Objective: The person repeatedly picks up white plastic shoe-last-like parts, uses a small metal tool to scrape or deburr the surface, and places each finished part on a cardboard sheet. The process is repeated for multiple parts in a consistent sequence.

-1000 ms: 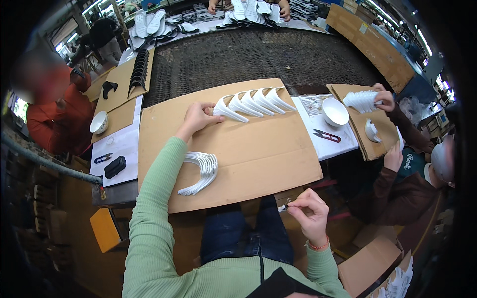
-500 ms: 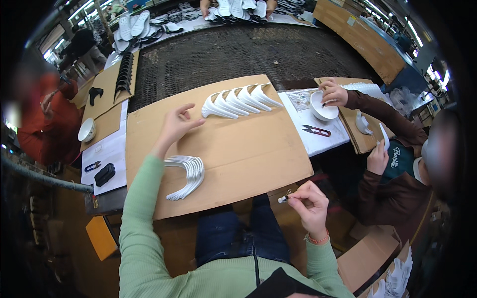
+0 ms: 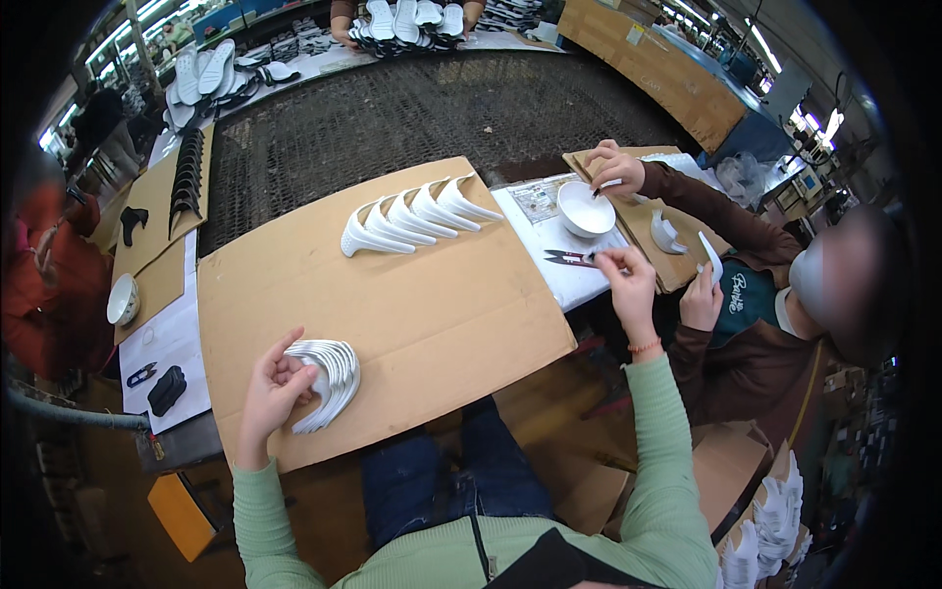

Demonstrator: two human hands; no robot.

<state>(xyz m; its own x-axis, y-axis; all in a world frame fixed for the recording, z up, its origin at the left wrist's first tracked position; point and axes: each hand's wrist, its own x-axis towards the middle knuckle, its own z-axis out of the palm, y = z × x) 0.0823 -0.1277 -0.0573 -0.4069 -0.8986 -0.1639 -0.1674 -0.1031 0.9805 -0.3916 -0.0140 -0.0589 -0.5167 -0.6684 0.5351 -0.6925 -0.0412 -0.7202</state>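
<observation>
Both hands have moved since the earlier frame: the left hand point(image 3: 275, 388) has come from the near end of the row of overlapping white, crescent-shaped pieces point(image 3: 417, 218) to the nested stack of thin white, curved pieces point(image 3: 339, 381), and the right hand point(image 3: 630, 285) has risen from beyond the five o'clock edge of the flat brown cardboard sheet point(image 3: 392, 334). From left to right, with clock directions taken from the middle of that sheet, a round white bowl point(image 3: 123, 299) stands at nine o'clock and a small black, oblong case point(image 3: 167, 391) lies at eight. Toward ten o'clock runs a row of black, curved pieces point(image 3: 186, 177). At seven to eight o'clock, the left hand's fingers are partly open about the upper end of the nested stack; whether they grip it I cannot tell. The white row slants across the sheet at one o'clock. Toward two o'clock, on the white-covered counter point(image 3: 579, 289), lie red-handled thread snips point(image 3: 569, 257), just below a deep white bowl point(image 3: 586, 211). The right hand's fingers are drawn together beside the snips' handle end; I cannot tell whether they hold anything. A co-worker's hand point(image 3: 618, 169) reaches over that bowl, while the co-worker's other hand point(image 3: 701, 302) holds a slim white, curved piece point(image 3: 711, 257) near three o'clock.
</observation>
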